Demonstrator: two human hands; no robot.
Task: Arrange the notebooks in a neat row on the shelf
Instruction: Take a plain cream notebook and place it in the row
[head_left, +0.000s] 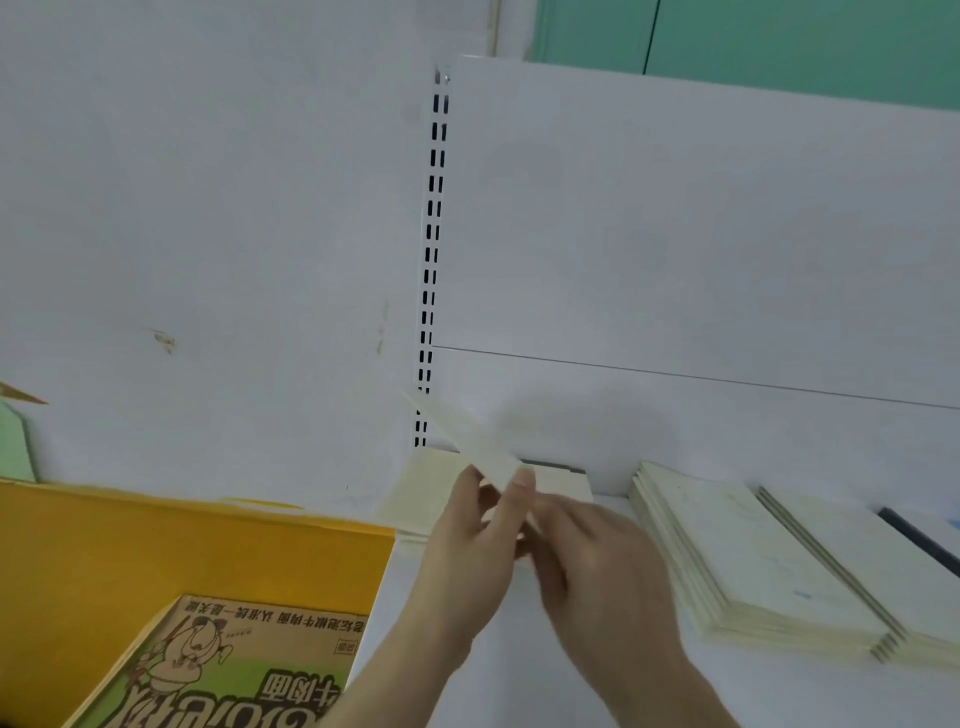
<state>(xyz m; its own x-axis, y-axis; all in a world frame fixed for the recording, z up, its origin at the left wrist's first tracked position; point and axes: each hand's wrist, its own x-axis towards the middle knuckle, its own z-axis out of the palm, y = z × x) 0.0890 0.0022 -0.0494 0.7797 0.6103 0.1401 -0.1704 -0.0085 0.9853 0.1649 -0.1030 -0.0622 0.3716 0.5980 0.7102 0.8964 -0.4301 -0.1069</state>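
We see the left hand (467, 525) and right hand (587, 551) pinching a tilted notebook (467, 441) above the shelf (493, 649) — a loose grip could drop it askew on the stack (415, 499) below.

Two hands, the left hand (470, 540) and the right hand (597, 561). One raised notebook (467, 441). Three flat notebook stacks: (431, 493), (748, 561), (878, 561). One printed cardboard box (234, 665). One yellow box (156, 545).

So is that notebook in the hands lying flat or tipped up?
Tipped up. The notebook slants above the stack, pinched by the left hand; right hand blurred.
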